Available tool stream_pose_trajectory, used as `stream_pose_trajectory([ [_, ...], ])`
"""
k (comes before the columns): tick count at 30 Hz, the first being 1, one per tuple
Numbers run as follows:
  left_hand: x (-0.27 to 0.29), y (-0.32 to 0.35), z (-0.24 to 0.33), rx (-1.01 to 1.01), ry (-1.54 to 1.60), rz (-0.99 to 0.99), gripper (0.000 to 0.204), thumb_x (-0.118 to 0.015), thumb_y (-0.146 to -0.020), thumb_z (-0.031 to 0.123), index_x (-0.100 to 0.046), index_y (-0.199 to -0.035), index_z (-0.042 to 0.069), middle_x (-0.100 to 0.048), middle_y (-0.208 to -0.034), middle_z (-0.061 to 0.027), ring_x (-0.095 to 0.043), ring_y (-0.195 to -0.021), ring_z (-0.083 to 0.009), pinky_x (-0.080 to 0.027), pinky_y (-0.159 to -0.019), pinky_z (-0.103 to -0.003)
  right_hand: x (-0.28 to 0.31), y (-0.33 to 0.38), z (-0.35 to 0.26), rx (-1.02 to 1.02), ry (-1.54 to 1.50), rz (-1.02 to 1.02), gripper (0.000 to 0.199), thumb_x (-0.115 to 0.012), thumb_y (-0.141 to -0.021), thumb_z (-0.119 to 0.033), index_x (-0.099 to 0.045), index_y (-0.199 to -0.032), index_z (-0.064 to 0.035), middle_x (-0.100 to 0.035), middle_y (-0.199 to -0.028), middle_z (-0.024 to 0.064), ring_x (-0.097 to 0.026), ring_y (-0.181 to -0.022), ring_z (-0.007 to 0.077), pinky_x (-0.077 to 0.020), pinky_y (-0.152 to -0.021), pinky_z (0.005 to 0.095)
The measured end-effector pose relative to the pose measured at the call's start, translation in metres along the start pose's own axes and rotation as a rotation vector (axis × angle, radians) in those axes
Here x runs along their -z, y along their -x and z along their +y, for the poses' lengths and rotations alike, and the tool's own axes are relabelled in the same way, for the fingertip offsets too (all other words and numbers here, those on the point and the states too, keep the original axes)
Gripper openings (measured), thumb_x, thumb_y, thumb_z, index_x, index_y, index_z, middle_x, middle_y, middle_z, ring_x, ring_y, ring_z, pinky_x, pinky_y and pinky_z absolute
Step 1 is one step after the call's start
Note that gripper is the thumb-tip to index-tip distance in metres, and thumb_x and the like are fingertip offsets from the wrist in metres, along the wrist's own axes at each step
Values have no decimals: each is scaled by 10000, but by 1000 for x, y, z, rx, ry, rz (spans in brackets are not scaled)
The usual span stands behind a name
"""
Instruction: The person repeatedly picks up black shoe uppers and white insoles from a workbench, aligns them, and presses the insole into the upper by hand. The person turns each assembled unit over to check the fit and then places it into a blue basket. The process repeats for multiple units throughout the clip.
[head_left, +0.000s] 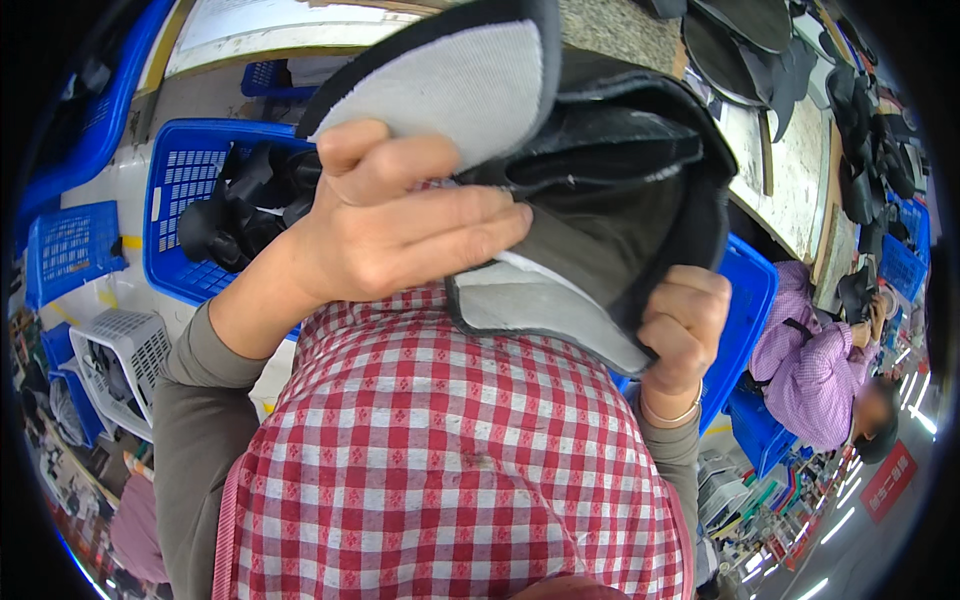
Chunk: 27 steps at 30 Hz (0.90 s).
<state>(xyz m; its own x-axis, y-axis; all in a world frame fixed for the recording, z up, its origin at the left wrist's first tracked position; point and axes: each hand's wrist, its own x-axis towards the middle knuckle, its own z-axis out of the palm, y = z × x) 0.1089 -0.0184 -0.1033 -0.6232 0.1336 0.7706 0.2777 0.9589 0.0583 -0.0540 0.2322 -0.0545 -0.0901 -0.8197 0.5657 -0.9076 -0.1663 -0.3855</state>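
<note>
Both my hands hold up a black shoe upper (pixel 625 225), its inside turned toward me, in front of my red checked apron (pixel 450 420). A light grey lining shows on its raised flap (pixel 450 95) and on a lower flap (pixel 545 305). My left hand (pixel 385 225) is closed on the left side, its fingers lying across the base of the raised flap and reaching into the opening. Curled into a fist, my right hand (pixel 685 325) grips the right edge. The far side of the upper is hidden.
A blue crate (pixel 160 225) with black pieces stands left, near a white crate (pixel 145 345). Part of another blue crate (pixel 740 320) shows behind my right hand. Black shoe parts (pixel 735 60) lie on the worktable (pixel 795 190). A co-worker (pixel 810 370) in pink checks sits right.
</note>
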Motion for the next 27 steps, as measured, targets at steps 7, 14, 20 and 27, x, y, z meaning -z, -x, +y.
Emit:
stream_pose_trajectory([
  [7,6,-10,-4,-42,165,13,207,-734,-741,218,-778,-928,140,-711,-887,67,-636,-977,-116,-359,-862,-316,-4,12,-2,-53,48,40,342,-689,-551,-153,-487,-822,-102,-550,-923,89,-583,-834,283,-472,-674,377],
  [14,8,-18,3,-44,368,-189,236,-725,-766,168,-795,-975,81,-752,-890,7,-645,-965,-148,-368,-838,-330,-14,23,-1,-155,101,167,367,-764,-629,-109,-437,-795,-97,-527,-876,90,-579,-837,287,-457,-706,390],
  [20,-1,-15,10,3,433,-376,274,-715,-800,122,-759,-1062,54,-711,-939,-40,-662,-987,-197,-445,-882,-367,-42,56,8,-260,146,281,457,-826,-676,36,-431,-866,-96,-519,-865,96,-568,-815,292,-449,-724,384],
  [27,-53,-27,-3,51,468,-503,162,-721,-798,84,-763,-948,39,-642,-849,-50,-577,-823,-227,-472,-806,-353,3,5,23,-956,-159,-183,250,-777,-797,34,-609,-967,-39,-632,-905,97,-611,-825,291,-490,-758,339],
])
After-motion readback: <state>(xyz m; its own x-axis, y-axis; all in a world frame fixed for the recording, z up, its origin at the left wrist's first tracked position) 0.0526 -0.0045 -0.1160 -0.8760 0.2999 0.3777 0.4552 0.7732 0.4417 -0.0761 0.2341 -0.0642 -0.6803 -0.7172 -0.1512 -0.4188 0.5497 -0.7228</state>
